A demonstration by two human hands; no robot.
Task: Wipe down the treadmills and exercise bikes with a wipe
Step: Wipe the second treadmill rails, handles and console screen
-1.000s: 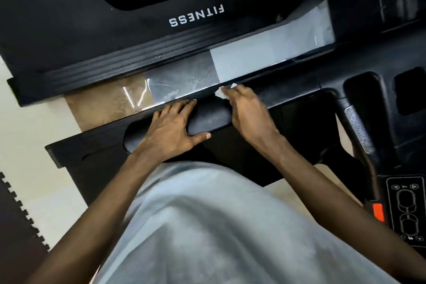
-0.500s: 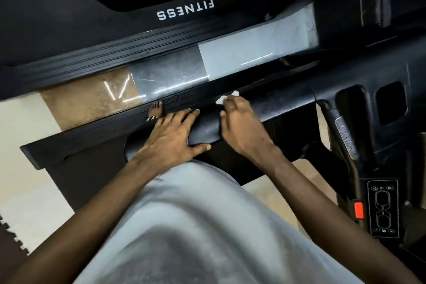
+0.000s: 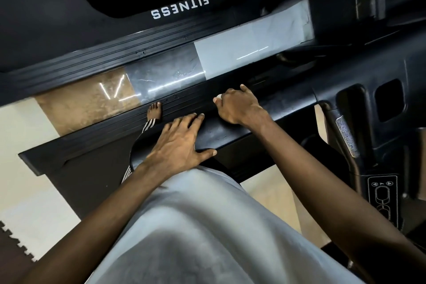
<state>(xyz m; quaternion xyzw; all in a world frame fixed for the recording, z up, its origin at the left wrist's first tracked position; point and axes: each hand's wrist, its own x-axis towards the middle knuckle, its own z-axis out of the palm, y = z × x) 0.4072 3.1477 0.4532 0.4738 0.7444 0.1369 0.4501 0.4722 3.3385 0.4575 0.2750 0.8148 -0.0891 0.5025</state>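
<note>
- The right hand (image 3: 239,108) was curled over a wipe (image 3: 217,97), pinching it under the fingers against the far edge of a black padded handrail (image 3: 214,132); only a small white corner showed by the thumb.
- The left hand (image 3: 182,142) lay on the same handrail just left of it, fingers straight across the top and thumb spread along the near edge; a short bare stretch of rail separated the two hands.
- Rightward the rail ran on, uncovered, into the treadmill's console (image 3: 334,71), with a button panel (image 3: 382,193) nearer.
- Beyond the rail lay the ribbed side rail (image 3: 110,129), a bare foot (image 3: 155,110) standing on it left of the hands.
- Farther off, a narrow strip of tiled floor (image 3: 242,53) parted this edge from a second treadmill (image 3: 179,8) lettered FITNESS.
- A grey shirt (image 3: 196,226) filled the near side.
</note>
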